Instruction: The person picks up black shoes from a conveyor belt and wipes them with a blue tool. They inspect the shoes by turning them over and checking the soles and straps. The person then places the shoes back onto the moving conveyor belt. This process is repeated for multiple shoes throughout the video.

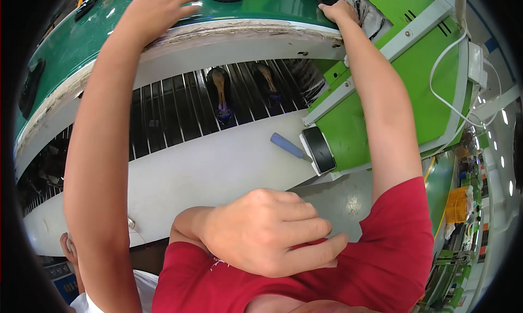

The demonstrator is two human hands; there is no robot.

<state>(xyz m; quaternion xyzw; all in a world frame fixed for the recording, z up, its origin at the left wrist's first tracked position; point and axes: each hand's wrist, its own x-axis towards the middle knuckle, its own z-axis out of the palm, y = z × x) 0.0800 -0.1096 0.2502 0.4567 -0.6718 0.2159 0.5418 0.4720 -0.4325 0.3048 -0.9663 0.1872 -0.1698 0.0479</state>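
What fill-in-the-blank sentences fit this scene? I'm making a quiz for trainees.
The left hand lies flat on a ___ conveyor belt.
The right hand belongs to an arm in a ___ sleeve.
The tool on the white ledge has a ___ handle.
Missing: green; red; blue.

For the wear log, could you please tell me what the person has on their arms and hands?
Both arms are bare from the wrists down. The left hand and right hand show no gloves, watch or rings. The right arm comes out of a short red sleeve. No sleeve shows on the left arm.
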